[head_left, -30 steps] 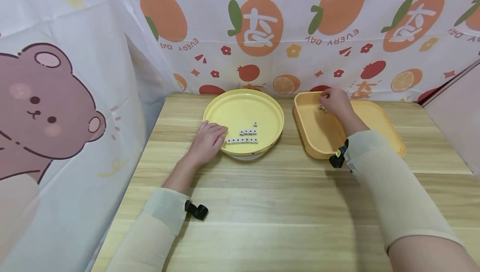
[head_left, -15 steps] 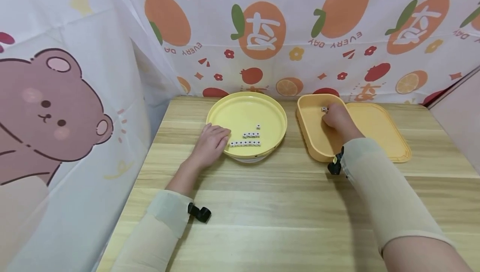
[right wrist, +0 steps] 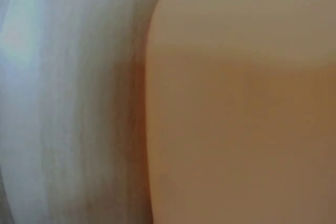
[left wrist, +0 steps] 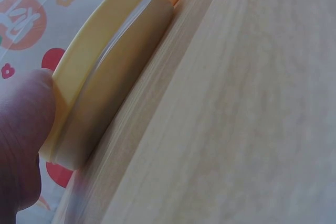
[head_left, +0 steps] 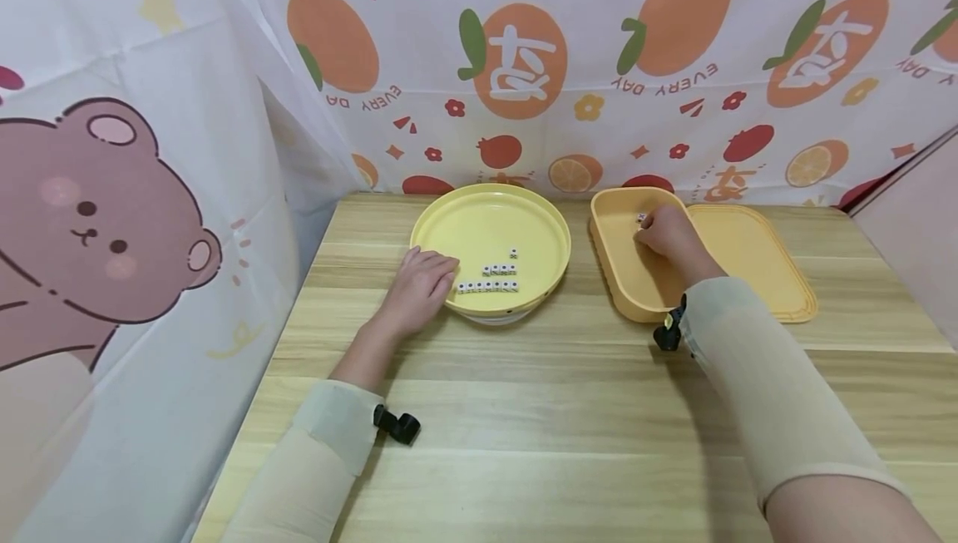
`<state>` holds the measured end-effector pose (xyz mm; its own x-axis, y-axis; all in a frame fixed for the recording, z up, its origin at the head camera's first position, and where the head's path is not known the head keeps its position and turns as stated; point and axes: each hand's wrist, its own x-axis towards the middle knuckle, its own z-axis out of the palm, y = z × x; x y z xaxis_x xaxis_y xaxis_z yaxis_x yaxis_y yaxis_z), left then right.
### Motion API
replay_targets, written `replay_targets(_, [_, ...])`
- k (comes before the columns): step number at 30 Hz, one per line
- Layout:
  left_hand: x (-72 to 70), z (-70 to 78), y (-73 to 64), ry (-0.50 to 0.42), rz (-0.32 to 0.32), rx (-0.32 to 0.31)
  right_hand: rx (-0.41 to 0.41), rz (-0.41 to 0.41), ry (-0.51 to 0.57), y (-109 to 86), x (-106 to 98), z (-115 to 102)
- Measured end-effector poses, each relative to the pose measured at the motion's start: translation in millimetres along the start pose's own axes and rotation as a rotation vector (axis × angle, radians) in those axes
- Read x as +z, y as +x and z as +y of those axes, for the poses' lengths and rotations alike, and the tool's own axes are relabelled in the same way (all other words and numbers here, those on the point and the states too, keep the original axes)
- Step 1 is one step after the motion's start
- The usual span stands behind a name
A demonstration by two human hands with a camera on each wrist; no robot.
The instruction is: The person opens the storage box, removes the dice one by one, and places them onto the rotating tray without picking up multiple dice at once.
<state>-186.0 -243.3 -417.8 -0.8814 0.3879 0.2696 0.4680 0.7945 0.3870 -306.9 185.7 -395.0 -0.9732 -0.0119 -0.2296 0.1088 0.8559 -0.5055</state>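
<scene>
My left hand (head_left: 419, 287) rests at the left rim of a round yellow tray (head_left: 464, 223), fingers relaxed over the edge. The left wrist view shows that hand's thumb (left wrist: 39, 95) against the tray's side wall (left wrist: 86, 61). Small white dice with dark dots stand in the tray: a front row (head_left: 488, 286), a shorter row (head_left: 500, 269) behind it and a single die (head_left: 513, 253) farther back. Inside a deep orange box (head_left: 624, 264), my right hand (head_left: 674, 237) reaches down with bent fingers beside some dice (head_left: 641, 217). Its fingertips are mostly hidden, and I cannot tell whether they hold a die.
To the right of the box lies a flat orange lid (head_left: 756, 260), partly behind the right forearm. A fruit-print cloth (head_left: 419, 44) hangs behind the wooden table (head_left: 524, 443), and a bear-print cloth (head_left: 97, 219) hangs at the left.
My right hand has lowered from above the box's back edge into the box, then shifted slightly left over the dice. The left hand and the rows of dice stay put.
</scene>
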Motion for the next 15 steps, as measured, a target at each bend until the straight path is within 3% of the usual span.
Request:
replay_targets(4, [-0.1, 0.7, -1.0, -0.002, 0.0, -0.005, -0.026, -0.004, -0.039, -2.1, 0, -1])
replay_targets(8, [0.4, 1.1, -1.3, -0.001, -0.001, -0.005, -0.111, 0.056, -0.048, -5.2, -2, -11])
replay_targets(15, [1.4, 1.4, -1.3, 0.005, 0.002, -0.007, -0.37, 0.223, -0.069, -19.3, -1, -66])
